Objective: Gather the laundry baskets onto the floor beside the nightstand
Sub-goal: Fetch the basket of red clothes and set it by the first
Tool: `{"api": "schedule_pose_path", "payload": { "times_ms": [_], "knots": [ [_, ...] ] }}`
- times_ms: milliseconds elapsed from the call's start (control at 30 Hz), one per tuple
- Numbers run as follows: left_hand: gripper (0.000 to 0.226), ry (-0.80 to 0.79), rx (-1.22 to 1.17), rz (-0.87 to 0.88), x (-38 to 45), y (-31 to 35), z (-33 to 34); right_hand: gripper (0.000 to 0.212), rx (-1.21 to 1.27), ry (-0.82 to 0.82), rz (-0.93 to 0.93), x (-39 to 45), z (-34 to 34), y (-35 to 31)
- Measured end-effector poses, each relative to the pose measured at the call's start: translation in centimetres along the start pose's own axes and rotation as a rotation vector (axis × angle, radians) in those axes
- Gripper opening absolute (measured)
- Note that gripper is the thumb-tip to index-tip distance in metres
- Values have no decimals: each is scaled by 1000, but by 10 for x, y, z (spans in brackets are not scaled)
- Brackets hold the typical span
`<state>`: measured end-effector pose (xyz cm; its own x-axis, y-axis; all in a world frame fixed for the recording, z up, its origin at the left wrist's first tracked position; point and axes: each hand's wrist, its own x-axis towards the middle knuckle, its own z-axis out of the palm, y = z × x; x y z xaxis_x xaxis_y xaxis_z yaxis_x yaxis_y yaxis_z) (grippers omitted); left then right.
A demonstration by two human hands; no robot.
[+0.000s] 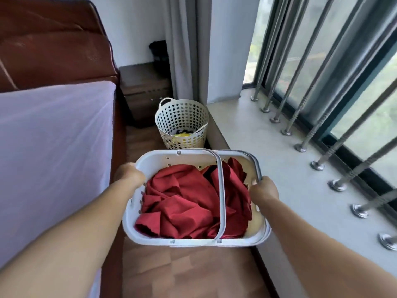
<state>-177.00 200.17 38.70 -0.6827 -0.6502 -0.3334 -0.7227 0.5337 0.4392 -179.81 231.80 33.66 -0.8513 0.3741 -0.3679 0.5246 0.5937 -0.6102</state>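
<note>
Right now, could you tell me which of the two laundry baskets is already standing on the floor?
The round perforated basket by the nightstand stands on the floor. The rectangular basket with the red cloth is held up by the left hand and right hand.

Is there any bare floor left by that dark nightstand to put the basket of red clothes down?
Yes: bare wood floor between the bed's side and the round perforated cream basket. That basket fills the corner between the dark wooden nightstand and the grey window ledge, so it is crowded there.
</note>
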Motion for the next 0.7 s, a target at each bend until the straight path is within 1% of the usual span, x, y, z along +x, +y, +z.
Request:
{"api": "schedule_pose_path", "payload": {
  "times_ms": [133, 300, 367, 500, 700],
  "knots": [
    [43, -13, -88, -90, 64, -7, 7, 26, -77, -45, -34, 49, 44, -47],
    [44, -62, -96, -109, 166, -3, 21, 33, -114, -62, -28, 107, 110, -105],
    [45, -64, -114, -120, 207, -1, 33, 31, -126, -69, -16, 134, 137, -120],
    [50, -61, -154, -137, 285, 4, 66, 23, -176, -88, -15, 193, 189, -143],
    [52, -176, -194, -184, 370, 1, 133, 20, -238, -89, -2, 282, 263, -150]
  ]
}}
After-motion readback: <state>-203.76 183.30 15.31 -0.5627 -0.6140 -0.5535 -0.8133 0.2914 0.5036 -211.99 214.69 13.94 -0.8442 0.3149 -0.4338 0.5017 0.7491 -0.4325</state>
